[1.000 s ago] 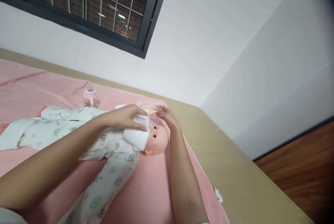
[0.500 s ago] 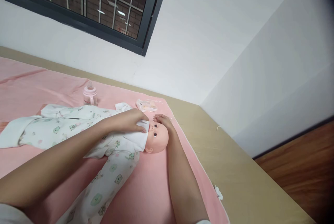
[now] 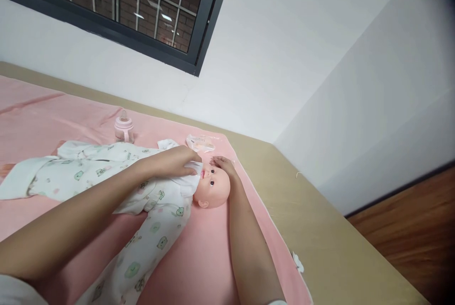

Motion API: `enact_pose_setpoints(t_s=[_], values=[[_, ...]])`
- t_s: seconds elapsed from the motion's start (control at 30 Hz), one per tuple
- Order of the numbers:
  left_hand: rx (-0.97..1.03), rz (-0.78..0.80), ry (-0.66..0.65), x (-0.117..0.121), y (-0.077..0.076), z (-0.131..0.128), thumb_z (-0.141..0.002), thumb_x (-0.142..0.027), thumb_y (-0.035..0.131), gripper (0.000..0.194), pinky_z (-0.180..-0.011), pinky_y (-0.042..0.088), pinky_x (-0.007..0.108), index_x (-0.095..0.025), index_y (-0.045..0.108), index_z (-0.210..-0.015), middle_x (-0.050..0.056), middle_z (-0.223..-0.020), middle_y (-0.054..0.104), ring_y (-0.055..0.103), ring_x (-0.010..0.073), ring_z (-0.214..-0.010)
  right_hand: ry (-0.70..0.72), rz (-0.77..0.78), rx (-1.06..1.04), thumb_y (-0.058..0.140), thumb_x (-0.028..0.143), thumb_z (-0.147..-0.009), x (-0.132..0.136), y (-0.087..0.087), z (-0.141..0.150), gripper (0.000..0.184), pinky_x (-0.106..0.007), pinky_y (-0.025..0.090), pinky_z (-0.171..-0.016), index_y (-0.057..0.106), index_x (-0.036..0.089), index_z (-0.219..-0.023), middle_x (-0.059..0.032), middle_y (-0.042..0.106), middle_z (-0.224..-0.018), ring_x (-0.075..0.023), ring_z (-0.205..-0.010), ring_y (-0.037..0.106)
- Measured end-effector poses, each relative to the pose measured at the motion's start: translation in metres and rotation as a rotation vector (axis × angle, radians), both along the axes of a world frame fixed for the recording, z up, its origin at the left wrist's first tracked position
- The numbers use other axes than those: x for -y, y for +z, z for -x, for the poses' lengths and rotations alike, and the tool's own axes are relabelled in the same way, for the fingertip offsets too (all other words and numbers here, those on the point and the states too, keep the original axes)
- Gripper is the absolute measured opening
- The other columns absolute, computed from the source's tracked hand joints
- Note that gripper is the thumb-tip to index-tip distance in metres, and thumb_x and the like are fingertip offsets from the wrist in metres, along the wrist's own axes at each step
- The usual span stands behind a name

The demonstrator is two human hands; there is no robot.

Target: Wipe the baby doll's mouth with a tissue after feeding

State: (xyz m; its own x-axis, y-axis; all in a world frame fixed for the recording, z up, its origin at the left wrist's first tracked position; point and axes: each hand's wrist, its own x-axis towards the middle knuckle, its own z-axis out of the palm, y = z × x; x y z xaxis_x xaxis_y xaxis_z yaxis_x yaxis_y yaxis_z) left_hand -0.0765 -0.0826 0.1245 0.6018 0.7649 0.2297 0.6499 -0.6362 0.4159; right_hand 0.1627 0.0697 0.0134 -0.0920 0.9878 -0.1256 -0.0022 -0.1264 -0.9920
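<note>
White cloth (image 3: 194,182) lies at the neck and chin of a baby doll (image 3: 159,200), which is on its back on a pink sheet (image 3: 199,257). The left hand (image 3: 174,160) rests over the cloth, thumb set apart from the forefinger; whether they pinch the fabric I cannot tell. The right hand (image 3: 224,165) curves round the top and far side of the bald head (image 3: 217,190), its fingers close together near the cheek. If the left hand pushes toward the eyes, the cloth could ride over the mouth, since its edge lies just beside the lips. Uneven pressure from the right hand might roll the head. A wide sweep of the left forearm (image 3: 88,205) could tip the upright bottle (image 3: 123,127) beyond the doll or nudge the clear packet (image 3: 200,143)
</note>
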Motion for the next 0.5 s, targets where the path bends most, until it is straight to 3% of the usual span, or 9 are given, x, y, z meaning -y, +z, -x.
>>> enact_pose_setpoints(t_s=[0.5], values=[[0.078,-0.067,0.021,-0.0029,-0.0042,-0.0021,-0.081,-0.014,0.047,0.021,-0.075,0.043,0.029,-0.016,0.067,-0.086,0.007,-0.090,0.067,0.061,0.0224,-0.085,-0.001,-0.004,0.008,0.062,0.006,-0.078,0.0029,0.0033,0.0007,0.008,-0.027,0.056,-0.085,0.066,0.013,-0.078,-0.0042,0.071,-0.075,-0.0128,-0.074,0.068]])
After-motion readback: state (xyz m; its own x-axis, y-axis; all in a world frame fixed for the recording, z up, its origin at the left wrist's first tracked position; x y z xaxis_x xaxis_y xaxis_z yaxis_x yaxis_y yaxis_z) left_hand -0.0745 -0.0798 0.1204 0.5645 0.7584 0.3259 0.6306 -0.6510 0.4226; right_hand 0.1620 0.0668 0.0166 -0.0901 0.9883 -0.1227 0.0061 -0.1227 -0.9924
